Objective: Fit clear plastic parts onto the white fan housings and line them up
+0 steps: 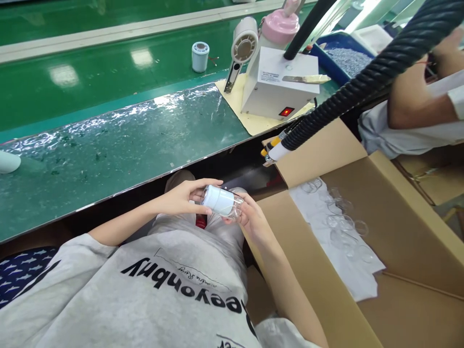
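Note:
Over my lap I hold a small white cylinder inside a clear plastic shell (222,201). My left hand (186,195) grips its near end, fingers curled over the top. My right hand (252,217) cups the far end, where the clear cap sits. Both hands are closed on the piece, just below the edge of the green conveyor belt (108,145). To the right stands a large open cardboard box (402,212) with several clear plastic caps (342,224) lying on white paper.
A white machine with a lit red switch (279,84) stands on the belt, a black corrugated hose (366,77) running past it to a yellow-tipped nozzle (273,147). A white spool (200,56) sits farther back. Another person's arm (416,99) is at the right edge.

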`<action>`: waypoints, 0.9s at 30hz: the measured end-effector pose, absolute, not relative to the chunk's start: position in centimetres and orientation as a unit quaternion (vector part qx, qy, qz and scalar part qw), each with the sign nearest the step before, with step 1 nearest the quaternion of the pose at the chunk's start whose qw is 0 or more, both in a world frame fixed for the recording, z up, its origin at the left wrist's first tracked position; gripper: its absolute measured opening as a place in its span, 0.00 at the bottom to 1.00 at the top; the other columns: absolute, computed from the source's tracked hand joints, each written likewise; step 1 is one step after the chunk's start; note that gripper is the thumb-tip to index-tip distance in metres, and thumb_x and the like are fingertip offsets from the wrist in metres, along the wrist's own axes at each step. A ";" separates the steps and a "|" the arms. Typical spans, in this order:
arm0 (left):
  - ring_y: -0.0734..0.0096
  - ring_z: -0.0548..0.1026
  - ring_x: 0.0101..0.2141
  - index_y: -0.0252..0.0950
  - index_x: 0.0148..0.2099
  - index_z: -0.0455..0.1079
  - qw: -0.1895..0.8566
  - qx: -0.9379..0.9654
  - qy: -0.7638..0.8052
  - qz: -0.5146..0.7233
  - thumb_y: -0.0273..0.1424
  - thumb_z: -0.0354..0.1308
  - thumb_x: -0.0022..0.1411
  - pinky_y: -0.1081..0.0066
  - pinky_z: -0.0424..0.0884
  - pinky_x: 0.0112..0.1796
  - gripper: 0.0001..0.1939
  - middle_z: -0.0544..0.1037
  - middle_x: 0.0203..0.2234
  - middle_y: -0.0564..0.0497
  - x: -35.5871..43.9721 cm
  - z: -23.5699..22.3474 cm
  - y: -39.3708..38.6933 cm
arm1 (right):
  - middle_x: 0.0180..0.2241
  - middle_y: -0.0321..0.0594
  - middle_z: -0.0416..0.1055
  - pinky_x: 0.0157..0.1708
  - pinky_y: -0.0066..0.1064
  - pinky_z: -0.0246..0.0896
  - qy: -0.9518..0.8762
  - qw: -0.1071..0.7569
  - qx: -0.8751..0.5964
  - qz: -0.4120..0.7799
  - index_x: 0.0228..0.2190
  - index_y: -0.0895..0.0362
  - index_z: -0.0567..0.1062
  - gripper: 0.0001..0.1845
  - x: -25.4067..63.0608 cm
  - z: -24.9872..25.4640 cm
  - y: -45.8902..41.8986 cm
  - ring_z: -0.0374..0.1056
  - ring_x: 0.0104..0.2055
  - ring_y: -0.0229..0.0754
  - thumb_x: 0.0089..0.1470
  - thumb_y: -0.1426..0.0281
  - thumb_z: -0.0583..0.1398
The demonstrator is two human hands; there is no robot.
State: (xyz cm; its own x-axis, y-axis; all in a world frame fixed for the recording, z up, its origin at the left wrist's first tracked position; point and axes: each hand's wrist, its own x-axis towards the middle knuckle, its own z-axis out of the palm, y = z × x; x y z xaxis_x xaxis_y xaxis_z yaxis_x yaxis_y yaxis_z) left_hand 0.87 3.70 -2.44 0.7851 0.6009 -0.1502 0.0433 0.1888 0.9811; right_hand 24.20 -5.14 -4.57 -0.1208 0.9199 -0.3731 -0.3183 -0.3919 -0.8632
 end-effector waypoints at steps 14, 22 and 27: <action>0.66 0.80 0.36 0.36 0.51 0.76 0.790 0.405 0.357 0.290 0.30 0.79 0.46 0.72 0.79 0.32 0.29 0.81 0.41 0.49 0.9 -2.9 4.5 | 0.41 0.40 0.81 0.42 0.34 0.78 -0.185 0.622 -0.460 0.606 0.33 0.50 0.77 0.17 29.9 -7.1 -6.1 0.79 0.44 0.46 0.48 0.52 0.69; 0.68 0.80 0.30 0.31 0.36 0.75 0.839 0.191 0.397 0.320 0.36 0.66 0.66 0.73 0.77 0.30 0.12 0.82 0.32 0.46 1.3 -4.5 4.8 | 0.48 0.49 0.80 0.45 0.49 0.77 -0.366 0.531 -0.488 0.588 0.24 0.51 0.70 0.30 27.7 -7.6 -6.5 0.78 0.42 0.53 0.59 0.39 0.57; 0.67 0.83 0.37 0.31 0.43 0.76 0.883 0.139 0.367 0.257 0.40 0.63 0.66 0.73 0.80 0.38 0.15 0.84 0.38 0.43 1.7 -5.2 3.9 | 0.51 0.48 0.77 0.58 0.52 0.71 -0.566 0.439 -0.546 0.435 0.50 0.50 0.81 0.22 25.4 -7.5 -7.0 0.74 0.53 0.56 0.56 0.54 0.69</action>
State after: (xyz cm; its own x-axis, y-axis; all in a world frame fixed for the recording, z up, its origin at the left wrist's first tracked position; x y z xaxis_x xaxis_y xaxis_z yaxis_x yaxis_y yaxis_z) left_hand 1.70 3.86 -5.16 0.5988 0.5553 -0.5771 -0.3518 0.8297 0.4334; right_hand 25.38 -6.97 -7.45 -0.0188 0.9996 0.0211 0.2363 0.0249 -0.9714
